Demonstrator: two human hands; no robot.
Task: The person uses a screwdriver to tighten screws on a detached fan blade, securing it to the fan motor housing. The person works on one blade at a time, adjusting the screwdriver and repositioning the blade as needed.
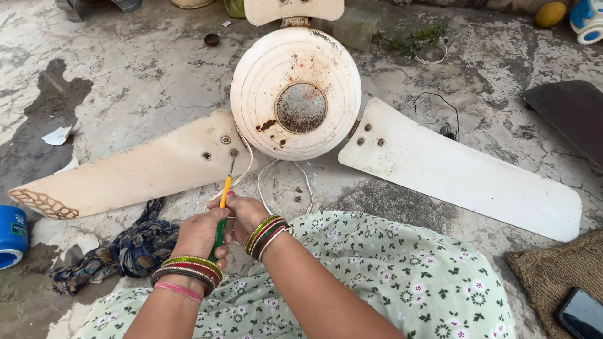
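Hands meet low in the middle of the frame, both wrapped around one screwdriver (223,201) with a yellow shaft sleeve and a green handle. Left hand (200,233) has its grip clamped on the green handle, fingers curled round it; right hand (246,215) sits just beside it and touching it, its grip closed on the upper part of the same tool. Both wrists carry stacks of coloured bangles. From the hands the metal shank slants up and to the right, and its tip rests at a screw (233,152) near the inner end of the left fan blade (135,171), a cream blade stained with rust and bearing a brown scale-like patch at its far tip on the left edge of the frame. That blade joins the round motor housing (295,93) of a ceiling fan lying on the cracked concrete floor (138,69) in the upper middle of the frame; the housing is cream with a rusty disc at its centre. A second blade (461,169) runs toward the lower right, and part of a third shows at the top edge. White wire (284,182) loops on the floor just below the housing. A crumpled dark cloth (129,251) lies at the lower left, near a blue container (11,235) at the left edge. A phone (581,314) lies on a woven mat in the lower right corner.
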